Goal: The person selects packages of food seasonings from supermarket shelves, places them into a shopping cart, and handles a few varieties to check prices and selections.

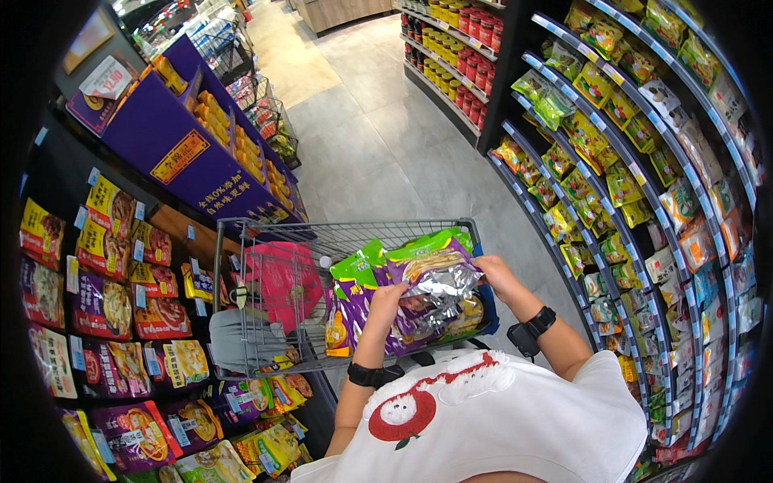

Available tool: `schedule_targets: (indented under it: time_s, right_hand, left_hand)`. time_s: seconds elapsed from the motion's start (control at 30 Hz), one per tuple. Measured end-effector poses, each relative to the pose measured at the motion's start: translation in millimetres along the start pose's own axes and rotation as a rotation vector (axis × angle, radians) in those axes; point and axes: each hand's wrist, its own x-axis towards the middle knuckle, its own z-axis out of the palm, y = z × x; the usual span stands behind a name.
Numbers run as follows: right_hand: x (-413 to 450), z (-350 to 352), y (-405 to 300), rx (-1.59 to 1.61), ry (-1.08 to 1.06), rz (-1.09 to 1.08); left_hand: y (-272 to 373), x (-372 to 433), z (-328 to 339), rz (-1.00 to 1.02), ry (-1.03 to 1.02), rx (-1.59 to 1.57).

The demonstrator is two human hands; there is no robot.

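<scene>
My left hand [386,305] and my right hand [496,278] hold a purple, green and silver plastic food packet [438,275] by its two sides, over a wire shopping cart [356,228]. Beneath it, several purple and green packets [362,302] fill the cart's near right part, one with an orange corner. A bright pink bag [284,281] lies in the left part of the cart, with a grey cloth-like bundle [244,341] nearer to me. A small white cap [325,262] shows beside the pink bag. Both wrists wear black bands.
Racks of seasoning packets [102,302] stand close at the left. A purple cardboard display [163,145] with yellow-orange packs is beyond the cart. Curved shelves of bagged goods [604,139] line the right side, and a shelf of red and yellow jars [462,54] stands farther along the grey tiled aisle [374,151].
</scene>
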Motion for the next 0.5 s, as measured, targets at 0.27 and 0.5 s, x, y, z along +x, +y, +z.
schedule_targets:
  time_s: [0.27,0.5]
  right_hand:
    - [35.2,-2.4,18.4,-0.027,0.016,0.141]
    - [47.5,0.8,25.7,-0.152,0.047,0.135]
  left_hand:
    - [-18.1,17.6,-6.6,-0.087,0.061,-0.074]
    - [-40.0,33.2,-8.5,-0.211,0.079,-0.097]
